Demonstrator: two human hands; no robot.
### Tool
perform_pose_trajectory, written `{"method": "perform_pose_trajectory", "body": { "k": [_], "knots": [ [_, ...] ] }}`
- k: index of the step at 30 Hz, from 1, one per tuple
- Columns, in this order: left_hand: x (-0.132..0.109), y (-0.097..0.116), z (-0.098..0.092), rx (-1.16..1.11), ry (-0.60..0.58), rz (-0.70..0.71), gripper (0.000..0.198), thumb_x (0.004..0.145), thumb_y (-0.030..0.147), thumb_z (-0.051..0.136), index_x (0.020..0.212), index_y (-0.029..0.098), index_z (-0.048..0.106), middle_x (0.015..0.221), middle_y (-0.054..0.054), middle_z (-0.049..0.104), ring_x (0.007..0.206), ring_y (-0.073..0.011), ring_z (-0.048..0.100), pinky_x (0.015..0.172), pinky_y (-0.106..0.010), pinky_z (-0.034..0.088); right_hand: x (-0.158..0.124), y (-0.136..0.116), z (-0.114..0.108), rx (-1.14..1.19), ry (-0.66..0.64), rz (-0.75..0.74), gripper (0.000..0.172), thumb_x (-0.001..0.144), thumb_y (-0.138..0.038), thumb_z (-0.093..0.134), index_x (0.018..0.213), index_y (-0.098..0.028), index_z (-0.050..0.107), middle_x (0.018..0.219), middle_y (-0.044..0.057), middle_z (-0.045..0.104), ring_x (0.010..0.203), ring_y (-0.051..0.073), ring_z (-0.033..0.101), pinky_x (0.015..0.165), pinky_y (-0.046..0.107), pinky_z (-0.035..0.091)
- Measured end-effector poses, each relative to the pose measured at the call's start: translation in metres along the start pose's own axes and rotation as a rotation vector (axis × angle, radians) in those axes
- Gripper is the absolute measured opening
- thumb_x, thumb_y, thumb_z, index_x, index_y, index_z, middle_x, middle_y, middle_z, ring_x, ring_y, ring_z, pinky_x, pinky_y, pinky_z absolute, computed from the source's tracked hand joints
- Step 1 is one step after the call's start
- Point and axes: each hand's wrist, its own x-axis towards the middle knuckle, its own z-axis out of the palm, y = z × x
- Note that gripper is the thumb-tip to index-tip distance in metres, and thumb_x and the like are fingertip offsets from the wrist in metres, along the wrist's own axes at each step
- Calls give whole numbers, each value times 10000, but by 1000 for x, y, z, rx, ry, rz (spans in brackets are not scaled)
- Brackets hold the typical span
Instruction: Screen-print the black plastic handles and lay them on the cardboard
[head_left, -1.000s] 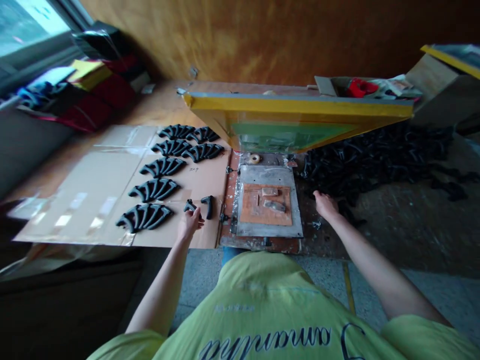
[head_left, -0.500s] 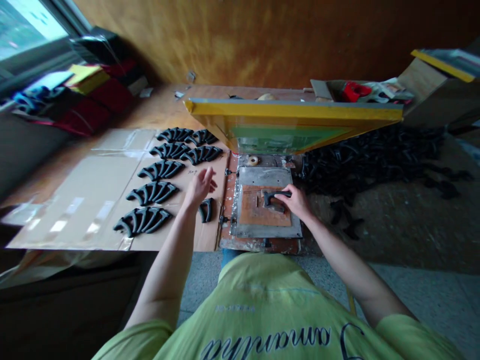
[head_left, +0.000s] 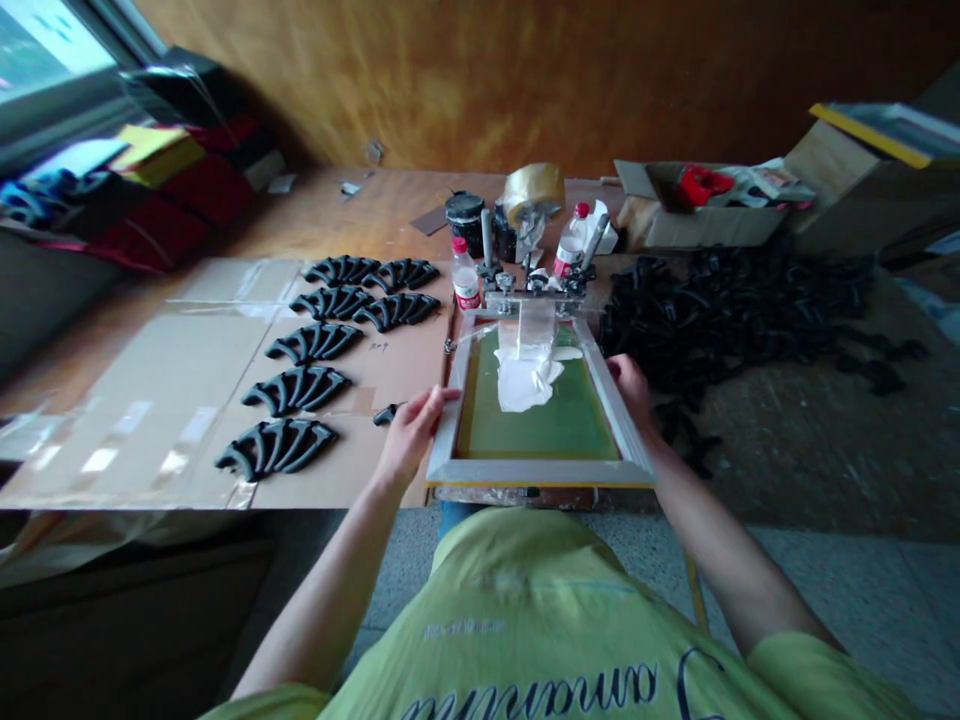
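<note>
Head view: screen frame flat at centre, just ahead of chest. Closed on its 9 o'clock rail, left hand; curled tight over its 3 o'clock rail, right hand. Pool of white ink on green mesh toward 12. Fanned black curved pieces on cardboard at 9 o'clock; heap of black pieces at 2; bottles at 12.

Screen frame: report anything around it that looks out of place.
A lone black part lies beside the screen frame, apart from the neat fanned stacks. White ink is pooled unevenly on its mesh.
</note>
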Motion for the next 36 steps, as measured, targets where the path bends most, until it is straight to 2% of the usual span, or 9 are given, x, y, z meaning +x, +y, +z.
{"method": "perform_pose_trajectory", "body": {
  "k": [2,5,10,14,19,25,29,32,36],
  "knots": [
    [-3,-39,1,-33,-15,-87,691,745,595,715,1297,191,624,699,3,644,567,-119,570,503,-202,423,20,-3,-9,28,70,-2,266,954,-236,494,1105,-79,647,1051,104,651,819,157,620,787,259,545],
    [3,-79,8,-30,26,-117,852,733,540,738,1467,214,453,774,0,663,649,-136,610,583,-219,476,49,-33,-8,56,5,-168,447,840,-228,709,1263,-154,585,1307,142,532,1103,238,585,944,346,508],
    [13,-103,8,16,15,-107,803,779,525,689,1467,193,443,802,-13,671,672,-145,622,603,-229,484,54,-79,10,-112,-423,-272,193,861,-244,707,1019,-152,644,1023,95,650,951,232,621,828,313,493],
    [15,-111,4,61,1,-99,736,813,555,642,1430,185,485,787,-17,663,709,-169,637,620,-246,502,14,-80,9,-184,-517,-385,97,932,-196,573,980,-152,644,970,85,674,859,202,629,709,265,447],
    [14,-113,6,90,2,-87,668,831,554,621,1381,186,530,876,-37,688,765,-169,645,642,-236,499,-9,-70,-9,-69,-631,-668,187,888,-65,526,964,-173,659,971,41,683,808,146,614,660,228,393],
    [11,-105,7,57,24,-112,668,808,546,657,1354,180,540,824,-25,684,664,-147,623,576,-217,472,-8,-73,-2,-87,-448,-529,126,894,-109,552,910,-172,660,926,53,673,860,173,608,680,244,389],
    [9,-100,9,-28,18,-142,702,767,526,710,1349,176,534,760,-9,669,623,-144,619,549,-214,470,-23,-72,5,-21,-496,-550,136,907,-126,552,929,-182,674,946,47,674,804,161,614,683,249,410],
    [7,-91,10,-66,24,-164,719,748,521,724,1352,178,535,770,-17,679,630,-153,634,546,-220,482,-4,-75,5,35,-408,-372,129,901,-277,666,1019,-223,671,987,28,688,833,175,632,690,252,432],
    [0,-64,8,-78,14,-157,795,723,496,760,1412,201,493,783,-13,693,650,-149,636,560,-212,487,54,-80,-2,38,-257,-214,540,829,-317,769,1329,-278,568,1094,44,682,900,209,634,748,285,460]
  ]
}}
